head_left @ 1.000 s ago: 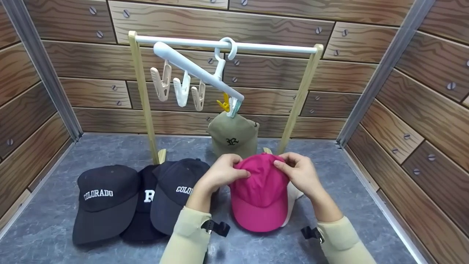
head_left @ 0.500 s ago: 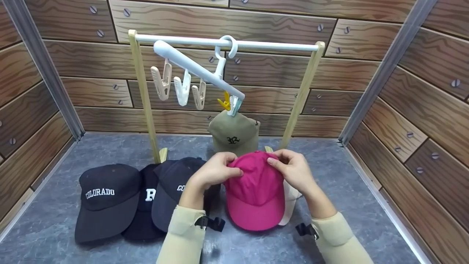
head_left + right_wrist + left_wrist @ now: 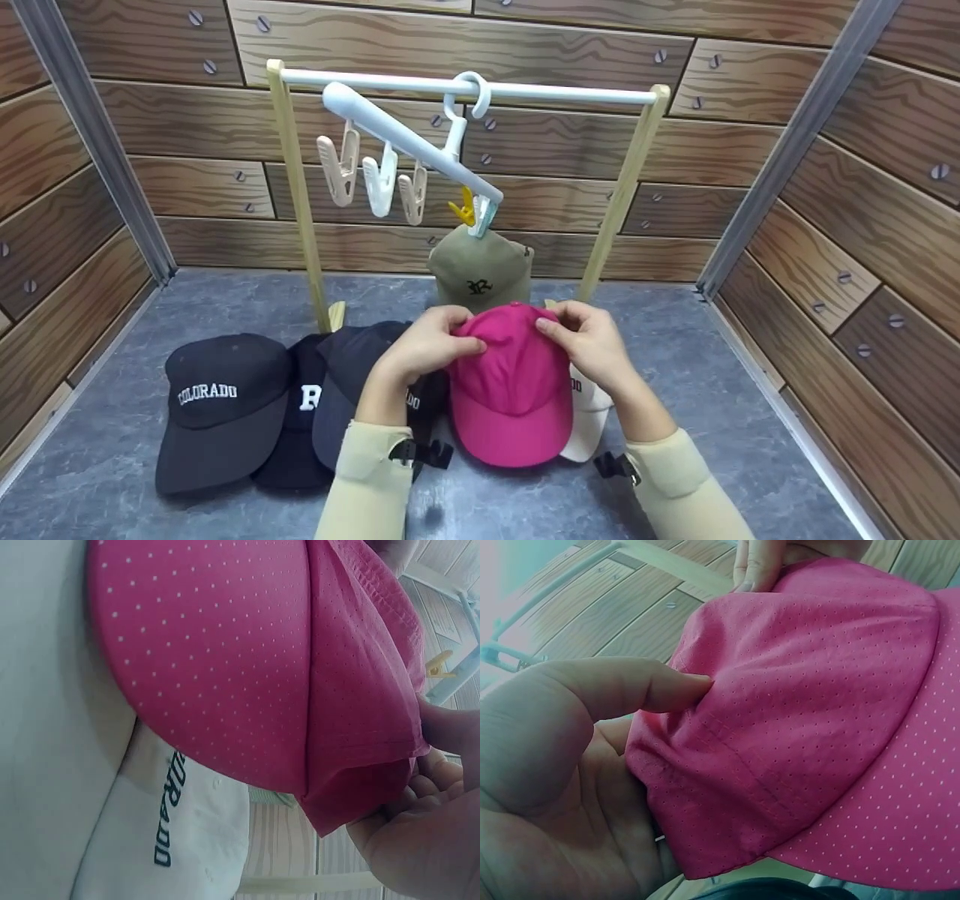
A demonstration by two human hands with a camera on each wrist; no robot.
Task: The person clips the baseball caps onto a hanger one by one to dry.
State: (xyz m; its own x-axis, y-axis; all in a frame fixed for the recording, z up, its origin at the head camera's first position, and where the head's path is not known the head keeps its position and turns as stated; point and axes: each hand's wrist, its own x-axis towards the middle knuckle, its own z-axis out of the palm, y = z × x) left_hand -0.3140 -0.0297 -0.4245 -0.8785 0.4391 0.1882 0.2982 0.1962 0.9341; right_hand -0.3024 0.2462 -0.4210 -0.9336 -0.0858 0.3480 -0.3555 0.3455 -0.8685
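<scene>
A pink baseball cap is held up between both hands, brim toward the camera and dotted in the wrist views. My left hand pinches the left side of its crown, thumb on the front cloth. On the other side my right hand pinches the crown near the top, its fingers partly behind the cloth in the right wrist view. A white cap with dark lettering lies behind and below the pink one. Beyond it, an olive cap hangs from clothespins on a white hanger.
At left lie a black cap lettered COLORADO, a dark cap with an R and a navy cap. A rack's white rail carries the hanger, with pale clothespins dangling from its left half. Wood-patterned walls enclose the grey floor.
Both hands have carried the pink cap a little to the left and slightly up, keeping their pinch. More of the white cap shows, including some of its lettering.
</scene>
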